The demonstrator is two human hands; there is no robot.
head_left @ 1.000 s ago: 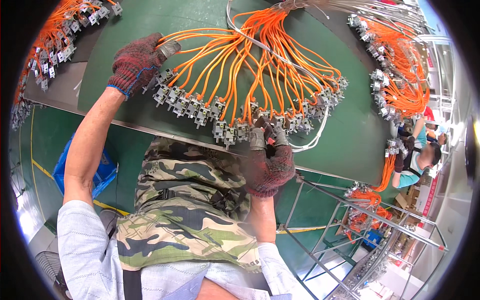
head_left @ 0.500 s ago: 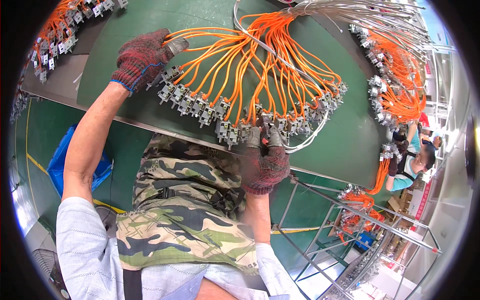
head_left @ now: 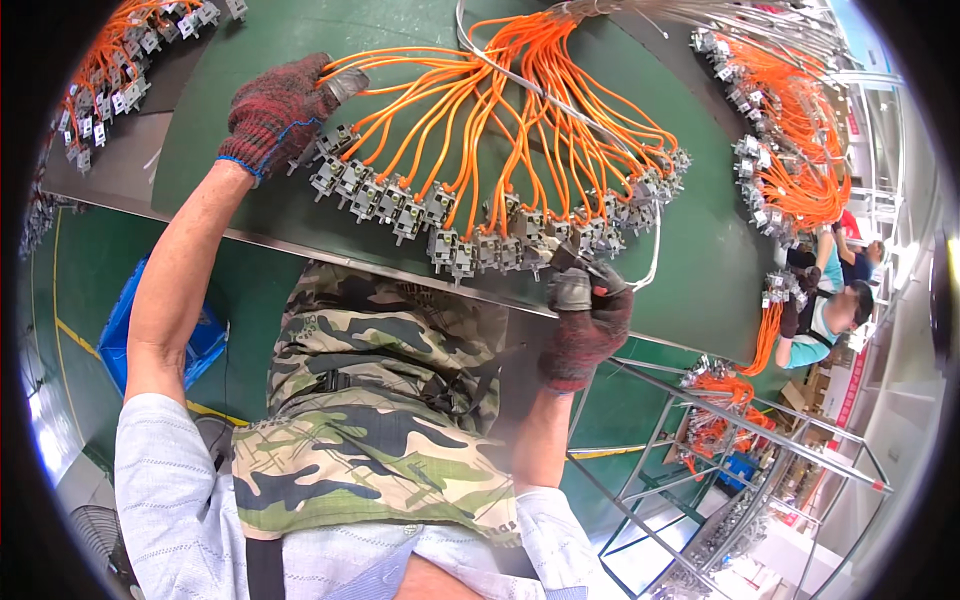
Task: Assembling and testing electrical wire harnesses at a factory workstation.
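Orange cables (head_left: pixel 475 120) fan out over the green tabletop, ending in a curved row of grey metal connectors (head_left: pixel 405 215). My left hand (head_left: pixel 280 112), in a dark red knit glove with grey-wrapped fingertips, is closed around the leftmost cables. Beneath it lie the end connectors of the row. My right hand (head_left: pixel 588 325), gloved alike, is at the table's near edge, just below the right part of the row. Its fingers are pinched around a small dark piece (head_left: pixel 578 260) whose kind I cannot make out. A white cable (head_left: pixel 655 255) loops down beside this hand.
More orange cable bundles with connectors lie at the far left (head_left: pixel 125 75) and right (head_left: pixel 800 150). A person (head_left: pixel 830 320) handles connectors at the right. Below the table are a blue crate (head_left: pixel 165 335) and a metal frame rack (head_left: pixel 650 450). Grey-white cables (head_left: pixel 720 20) gather at the far side.
My right hand has moved right along the row and slightly nearer the table edge, its fingers still pinched. My left hand stays almost where it was on the leftmost cables.
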